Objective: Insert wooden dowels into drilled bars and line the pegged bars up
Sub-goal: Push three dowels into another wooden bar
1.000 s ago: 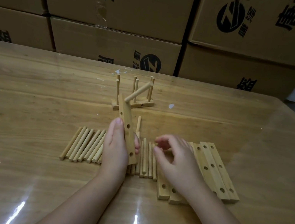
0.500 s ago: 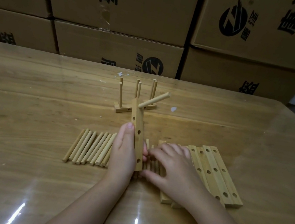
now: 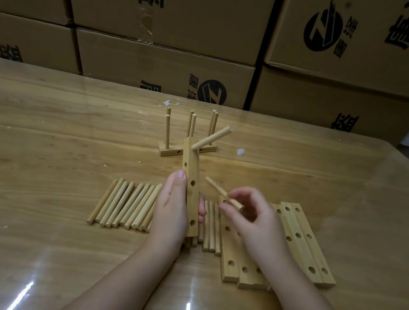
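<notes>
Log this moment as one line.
left hand: grips drilled bar | inserted dowel: in bar's top hole | right hand: pinches loose dowel beside bar | step: next insertion pending

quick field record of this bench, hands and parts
left hand: grips a drilled bar, roughly upright
drilled bar: inserted dowel in top hole, three holes empty
right hand: pinches a second dowel beside the bar, not inserted
dowel row: flat on the table
spare bars: flat, right of the row
pegged bars: standing at the back

dowels [image 3: 124, 203]: pale tan; bars [image 3: 302, 241]: light yellow; boxes [image 3: 169, 0]: brown, black print
</notes>
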The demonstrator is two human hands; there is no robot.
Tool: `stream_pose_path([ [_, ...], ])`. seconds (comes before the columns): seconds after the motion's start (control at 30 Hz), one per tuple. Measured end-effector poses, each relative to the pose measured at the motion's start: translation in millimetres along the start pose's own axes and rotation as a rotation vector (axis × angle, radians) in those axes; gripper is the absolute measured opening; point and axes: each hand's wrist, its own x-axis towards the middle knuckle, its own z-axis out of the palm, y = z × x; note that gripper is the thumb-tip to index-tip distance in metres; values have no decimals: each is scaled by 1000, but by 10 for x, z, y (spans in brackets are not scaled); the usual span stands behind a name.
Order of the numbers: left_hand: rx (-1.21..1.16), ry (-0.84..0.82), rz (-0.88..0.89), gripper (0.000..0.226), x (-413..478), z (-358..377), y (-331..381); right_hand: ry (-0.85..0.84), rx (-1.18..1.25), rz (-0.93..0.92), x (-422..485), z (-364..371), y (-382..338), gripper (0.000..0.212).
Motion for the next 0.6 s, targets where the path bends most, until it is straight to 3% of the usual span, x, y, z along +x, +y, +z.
stream_pose_path([
  [0.17,-5,11,-11,39,5,6,5,170,392,134,29,-101,33,11],
  [0.6,29,10,0,38,11,23,-13,177,502,24,52,-90,64,13],
])
